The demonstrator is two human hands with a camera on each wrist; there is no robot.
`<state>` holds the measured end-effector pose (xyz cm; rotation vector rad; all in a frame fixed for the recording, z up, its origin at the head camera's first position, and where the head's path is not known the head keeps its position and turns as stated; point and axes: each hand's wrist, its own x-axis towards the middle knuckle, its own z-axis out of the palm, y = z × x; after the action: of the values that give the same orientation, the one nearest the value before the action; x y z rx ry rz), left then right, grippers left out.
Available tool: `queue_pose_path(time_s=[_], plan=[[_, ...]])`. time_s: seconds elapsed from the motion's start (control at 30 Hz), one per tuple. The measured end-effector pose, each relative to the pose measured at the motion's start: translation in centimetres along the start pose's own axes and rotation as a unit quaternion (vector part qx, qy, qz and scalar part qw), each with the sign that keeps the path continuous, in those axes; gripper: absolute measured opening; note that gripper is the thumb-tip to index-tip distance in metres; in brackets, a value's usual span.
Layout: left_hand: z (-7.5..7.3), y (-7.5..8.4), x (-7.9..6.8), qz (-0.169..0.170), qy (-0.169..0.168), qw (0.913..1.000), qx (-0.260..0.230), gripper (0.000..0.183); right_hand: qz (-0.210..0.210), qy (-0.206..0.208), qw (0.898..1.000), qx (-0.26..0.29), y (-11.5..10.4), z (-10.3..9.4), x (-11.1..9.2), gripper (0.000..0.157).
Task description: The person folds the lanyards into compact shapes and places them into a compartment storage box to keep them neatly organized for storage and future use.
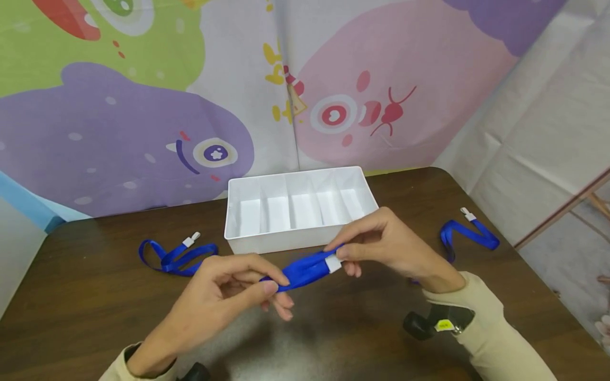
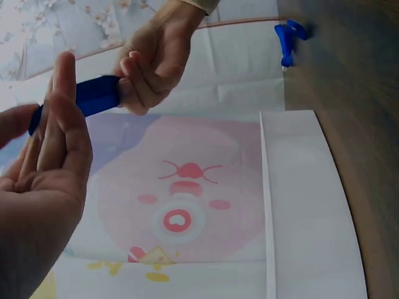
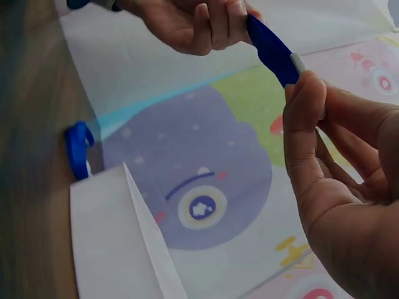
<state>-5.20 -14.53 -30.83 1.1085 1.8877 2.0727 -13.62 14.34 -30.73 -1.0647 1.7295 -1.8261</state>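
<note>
Both hands hold a folded blue lanyard point(image 1: 307, 269) up in front of the white box, stretched between them. My left hand point(image 1: 233, 288) pinches its left end between thumb and forefinger. At the other end, beside the white plastic clip piece point(image 1: 333, 263), my right hand point(image 1: 381, 246) pinches the band with thumb and fingertips. In the left wrist view the blue band point(image 2: 98, 95) spans from one hand to the other. The right wrist view shows the folded lanyard point(image 3: 272, 50) slanting down to the right thumb and forefinger.
A white box point(image 1: 274, 241) with several compartments stands at the back of the dark wooden table point(image 1: 86, 312). One blue lanyard point(image 1: 178, 259) lies to its left, another point(image 1: 469, 235) to its right. A cartoon-printed cloth point(image 1: 229, 95) hangs behind.
</note>
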Motion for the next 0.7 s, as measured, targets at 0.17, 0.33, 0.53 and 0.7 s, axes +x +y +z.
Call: queue_pose_path(time_s=[0.17, 0.33, 0.53, 0.7], plan=[[0.0, 0.3, 0.0, 0.074, -0.05, 0.9956, 0.03, 0.035, 0.015, -0.035, 0.998, 0.055, 0.9, 0.3, 0.3, 0.014], [0.5, 0.3, 0.2, 0.14, -0.024, 0.9787, 0.148, 0.024, 0.035, -0.072, 0.996, 0.044, 2.1, 0.7, 0.7, 0.014], [1.2, -0.1, 0.3, 0.132, -0.055, 0.9688, 0.202, 0.02, 0.056, -0.117, 0.991, -0.044, 2.4, 2.1, 0.8, 0.011], [2.0, -1.1, 0.2, 0.068, -0.083, 0.9789, 0.174, 0.02, 0.059, -0.122, 0.986, -0.092, 2.2, 3.2, 0.7, 0.01]])
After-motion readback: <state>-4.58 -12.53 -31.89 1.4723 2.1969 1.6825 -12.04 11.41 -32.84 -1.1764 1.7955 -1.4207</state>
